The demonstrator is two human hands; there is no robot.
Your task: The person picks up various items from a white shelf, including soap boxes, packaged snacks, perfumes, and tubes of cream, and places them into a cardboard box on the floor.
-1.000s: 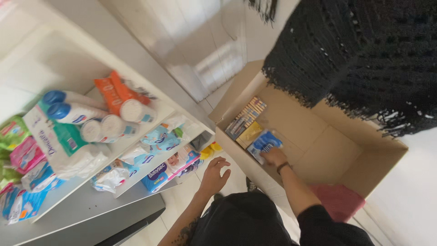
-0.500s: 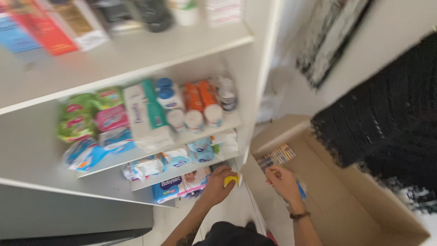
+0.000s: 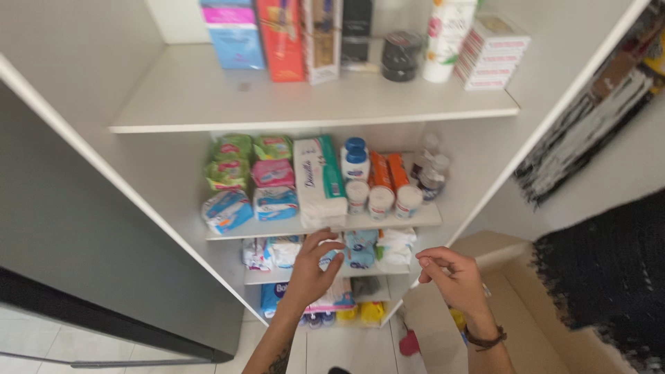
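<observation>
Left hand, fingers spread and empty, reaches toward pale blue packets on a white shelf; right hand hovers loosely curled, empty.

**Open front, crowded lower shelves**

The white shelf unit is open at the front; the top board's near half lies bare, boxes and a dark jar crowding only its back; the second shelf is packed edge to edge with packets and bottles, leaving no gap; the left hand fronts the lower packs; the right hand hangs in free air beside the unit's right wall, above the cardboard box.
</observation>
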